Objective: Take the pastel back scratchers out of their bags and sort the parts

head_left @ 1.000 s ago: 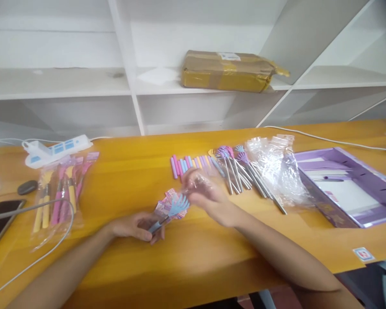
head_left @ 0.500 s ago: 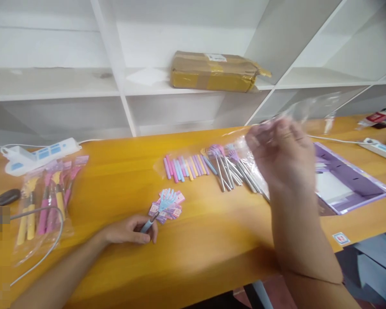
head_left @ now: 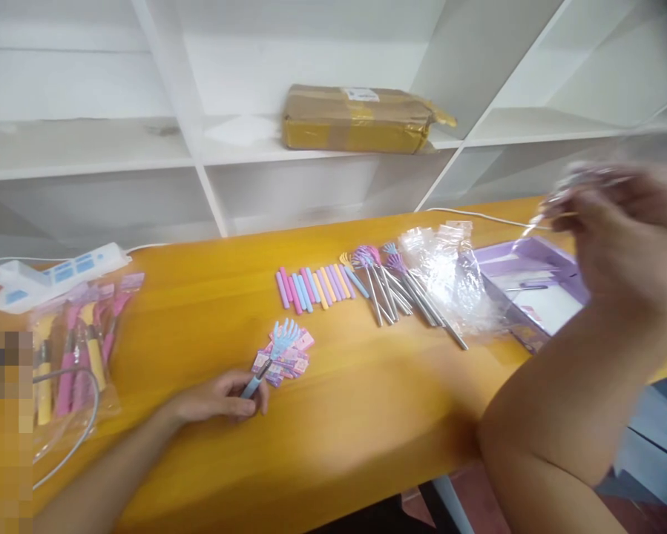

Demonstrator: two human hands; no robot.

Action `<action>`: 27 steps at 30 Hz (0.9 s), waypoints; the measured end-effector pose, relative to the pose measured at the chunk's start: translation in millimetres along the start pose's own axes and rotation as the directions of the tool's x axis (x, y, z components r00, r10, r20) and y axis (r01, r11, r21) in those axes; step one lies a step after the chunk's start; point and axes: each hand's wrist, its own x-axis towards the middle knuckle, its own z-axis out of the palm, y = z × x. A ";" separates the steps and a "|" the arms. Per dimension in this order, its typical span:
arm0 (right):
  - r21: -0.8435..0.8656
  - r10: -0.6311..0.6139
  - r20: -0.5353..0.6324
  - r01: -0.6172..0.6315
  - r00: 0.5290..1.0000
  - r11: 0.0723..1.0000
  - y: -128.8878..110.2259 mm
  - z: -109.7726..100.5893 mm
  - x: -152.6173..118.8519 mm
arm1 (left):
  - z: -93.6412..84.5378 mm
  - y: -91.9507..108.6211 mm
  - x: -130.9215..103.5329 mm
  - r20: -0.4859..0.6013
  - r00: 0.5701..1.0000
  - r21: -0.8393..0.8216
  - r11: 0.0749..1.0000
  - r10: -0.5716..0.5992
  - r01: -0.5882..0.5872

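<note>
My left hand (head_left: 222, 397) rests on the table, fingers closed round the light blue handle of a back scratcher (head_left: 284, 337). Its claw-shaped blue head lies above a small pile of pink and purple cards (head_left: 297, 363). My right hand (head_left: 628, 230) is raised at the far right, blurred, gripping a crumpled clear plastic bag (head_left: 586, 176). Beyond the cards lies a row of pink, blue, yellow and purple handle tubes (head_left: 316, 288). To their right are several metal back scratcher rods with coloured claw heads (head_left: 386, 285). Clear plastic bags (head_left: 447, 271) lie beside the rods.
A purple box (head_left: 525, 259) holding papers stands at the right, partly behind my right arm. Bagged back scratchers (head_left: 80, 356) lie at the left near a white power strip (head_left: 66, 271) and a cable. A taped carton (head_left: 360, 122) sits on the white shelf behind.
My right hand has swung right with the clear plastic, away from above the rods and bags, and now reaches over the purple box. The left hand keeps its grip.
</note>
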 end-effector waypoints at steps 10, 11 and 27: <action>-0.269 0.225 0.056 -0.203 0.973 0.942 95.9 79.3 -0.2 | 5.8 -3.6 7.5 -0.079 0.997 -0.088 0.996 0.016 -0.023; -0.269 0.191 0.014 -0.181 0.981 0.946 94.4 84.4 -1.6 | 5.9 -3.8 7.4 -0.085 0.996 -0.060 0.998 0.020 -0.025; 0.454 -0.508 0.841 -0.270 -0.184 0.849 -112.8 179.0 -215.9 | 9.2 -6.3 9.3 -0.084 0.992 0.207 0.975 0.096 -0.077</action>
